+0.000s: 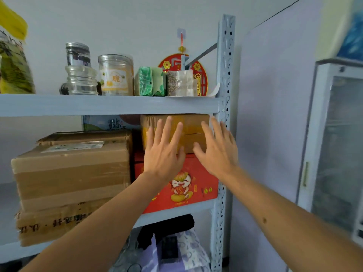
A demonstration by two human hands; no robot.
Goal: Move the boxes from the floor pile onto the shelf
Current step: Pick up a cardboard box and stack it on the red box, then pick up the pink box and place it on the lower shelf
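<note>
Straight, spread fingers of the left hand (163, 152) lie flat against the front of a taped brown box (188, 126), and the right hand (218, 152) beside it is likewise flat and released, fingers fanned over the box's right part; whether the right palm actually touches the cardboard cannot be told. That box sits on the middle level of the grey metal shelf (110, 105), stacked on a red carton (188, 183) printed with a cartoon figure, and its top comes close under the board above. The perforated upright post (225, 75) stands just right of both cartons. To the left, touching or nearly touching the red carton, a large brown box (72, 171) rests on a flatter printed carton (53, 224), with another cardboard box behind it. On the top board stand two clear jars (115, 75), one smaller jar stacked on another (80, 69), green packets (151, 81) and a red paper ornament (198, 73) hanging on the wall. Below the cartons, dark items and a patterned bag (188, 250) fill the lower bay. A glass-door cabinet (337, 150) stands well apart at right
</note>
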